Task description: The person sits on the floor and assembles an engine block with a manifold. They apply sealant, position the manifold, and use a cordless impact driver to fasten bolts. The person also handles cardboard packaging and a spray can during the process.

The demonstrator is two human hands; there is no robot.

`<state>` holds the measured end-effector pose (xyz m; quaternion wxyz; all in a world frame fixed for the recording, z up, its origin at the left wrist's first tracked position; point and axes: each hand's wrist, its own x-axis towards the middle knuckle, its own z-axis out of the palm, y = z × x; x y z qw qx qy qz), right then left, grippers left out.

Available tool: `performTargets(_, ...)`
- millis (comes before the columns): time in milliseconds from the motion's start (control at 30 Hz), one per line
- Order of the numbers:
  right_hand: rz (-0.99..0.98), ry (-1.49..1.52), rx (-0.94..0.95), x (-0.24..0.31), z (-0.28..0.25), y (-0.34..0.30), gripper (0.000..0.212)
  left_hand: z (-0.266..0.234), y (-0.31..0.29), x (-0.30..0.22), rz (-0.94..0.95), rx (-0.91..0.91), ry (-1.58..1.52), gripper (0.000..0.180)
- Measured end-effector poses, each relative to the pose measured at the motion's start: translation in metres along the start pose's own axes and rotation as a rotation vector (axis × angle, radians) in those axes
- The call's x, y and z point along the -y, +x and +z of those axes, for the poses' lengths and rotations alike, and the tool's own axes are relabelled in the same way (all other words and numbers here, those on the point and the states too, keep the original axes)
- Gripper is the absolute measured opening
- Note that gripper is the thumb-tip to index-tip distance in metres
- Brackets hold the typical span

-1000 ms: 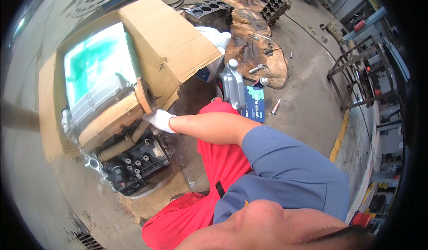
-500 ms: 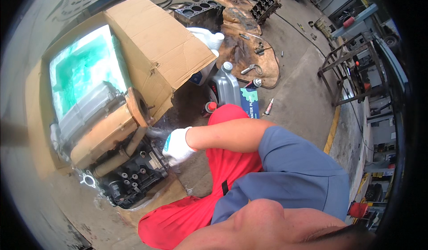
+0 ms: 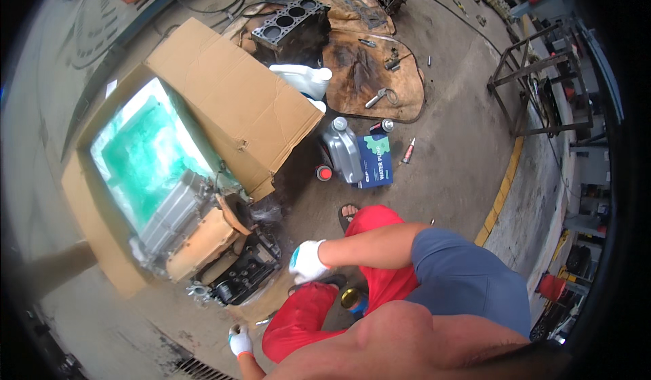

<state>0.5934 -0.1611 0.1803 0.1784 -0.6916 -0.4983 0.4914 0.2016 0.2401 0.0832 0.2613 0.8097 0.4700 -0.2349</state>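
Note:
My right hand (image 3: 308, 261), in a white glove with a teal patch, hangs just right of the engine (image 3: 251, 271), apart from it. Its fingers are curled, with the palm hidden. Further down and left, my gloved left hand (image 3: 240, 341) is closed; a small dark bit shows at its fingertips, too small to name. The engine has a black top with several round openings, a tan heat shield (image 3: 200, 248) and a grey cover (image 3: 173, 207). It stands against an open cardboard box (image 3: 230, 102) holding a green-stained white tray (image 3: 139, 149). A slim metal tool (image 3: 266, 319) lies near my left hand.
Beyond the box stand a bare engine block (image 3: 288, 24) and white jugs (image 3: 305, 80). A grey oil bottle (image 3: 347, 153), a blue box (image 3: 375, 162), a red-capped can (image 3: 323, 172) and a tube (image 3: 408, 151) are ahead. A gold-topped can (image 3: 350, 298) stands between my legs.
The view has shifted, bringing my left hand, the metal tool and the gold-topped can into sight. My right hand has drawn back from the engine's edge.

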Motion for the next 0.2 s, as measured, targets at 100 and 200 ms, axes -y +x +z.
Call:
performTargets(100,0.190,0.098,-0.025,-0.020,0.027,-0.012,0.042,-0.057,-0.068,-0.065,0.073,0.052,0.080,0.051)
performTargets(200,0.170,0.317,-0.134,0.000,0.057,-0.041,0.047,-0.119,-0.151,-0.121,-0.125,0.246,0.110,0.055)
